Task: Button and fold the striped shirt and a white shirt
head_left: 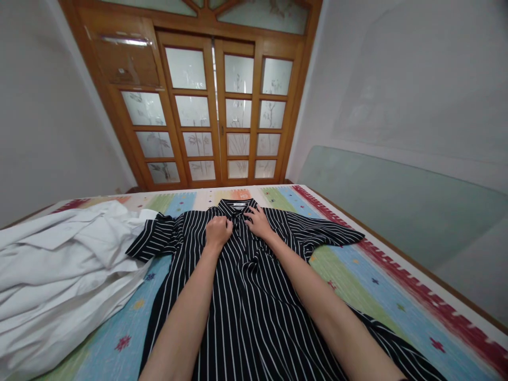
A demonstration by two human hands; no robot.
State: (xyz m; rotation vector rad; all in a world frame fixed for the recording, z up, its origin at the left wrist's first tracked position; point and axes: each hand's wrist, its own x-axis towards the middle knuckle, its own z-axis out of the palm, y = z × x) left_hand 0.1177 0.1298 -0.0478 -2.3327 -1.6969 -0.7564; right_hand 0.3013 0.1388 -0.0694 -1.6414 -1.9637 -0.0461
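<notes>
Think of a clock lying with its middle on the black shirt [243, 301] and 12 pointing at the wooden doors [221, 106]. The shirt has thin white stripes and lies spread out, front up, on a bright sheet [343, 270]. Its collar [225, 208] is at 12 o'clock, with a small white tag [239, 204] inside. One short sleeve [155, 238] points to 10 o'clock, and the other sleeve [329, 232] points to 2.

The left hand [219, 232] is at 11 o'clock, on the shirt's chest. Its fingers are curled in and pressed together, like a fist. I cannot tell if they pinch any cloth.

The right hand [257, 221] is between 12 and 1, just below the collar. Its fingers are bent and a bit spread, with the tips by the front edge of the shirt. I cannot tell if they pinch it.

At 9 o'clock is a big heap of white cloth [75, 275], right by the near sleeve. A pale green board [397, 203] is at 2 o'clock, by the wall [428, 90].
</notes>
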